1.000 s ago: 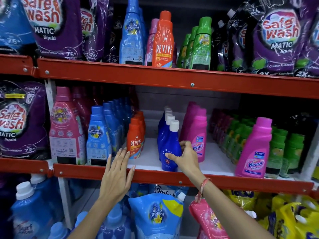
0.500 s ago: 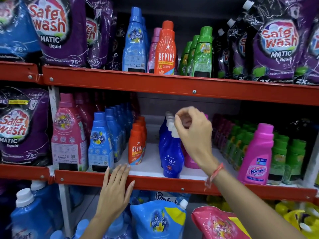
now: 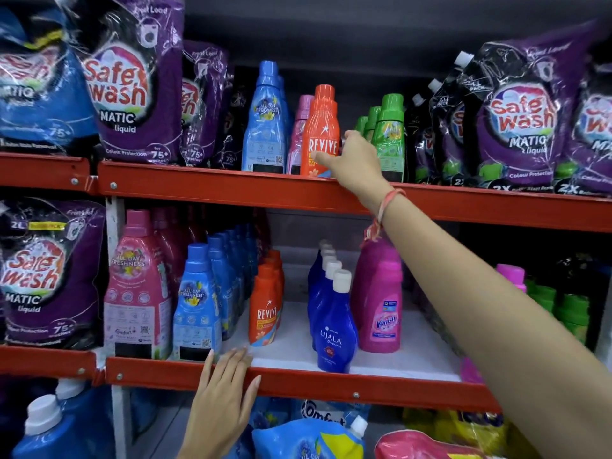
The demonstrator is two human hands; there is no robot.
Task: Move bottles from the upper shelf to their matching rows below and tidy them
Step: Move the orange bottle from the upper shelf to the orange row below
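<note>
On the upper shelf (image 3: 205, 185) stand a blue bottle (image 3: 265, 120), a pink bottle (image 3: 299, 134), an orange Revive bottle (image 3: 320, 127) and green bottles (image 3: 389, 134). My right hand (image 3: 354, 160) is wrapped around the lower right side of the orange Revive bottle, which stands upright on the shelf. My left hand (image 3: 225, 389) rests flat, fingers apart, on the front lip of the lower shelf (image 3: 331, 387). Below are rows of blue bottles (image 3: 198, 299), orange Revive bottles (image 3: 265, 309), dark blue Ujala bottles (image 3: 332, 323) and pink Vanish bottles (image 3: 381, 303).
Purple Safe Wash pouches (image 3: 132, 87) crowd both ends of the upper shelf and the lower shelf's left (image 3: 43, 276). A large pink bottle (image 3: 139, 286) stands left of the blue row. Green bottles (image 3: 569, 309) sit lower right. Blue jugs (image 3: 49, 429) and refill pouches (image 3: 311, 438) fill the bottom.
My right hand has risen from the Ujala and Vanish rows on the lower shelf to the upper shelf and closed around the orange Revive bottle. My left hand has stayed on the lower shelf's edge.
</note>
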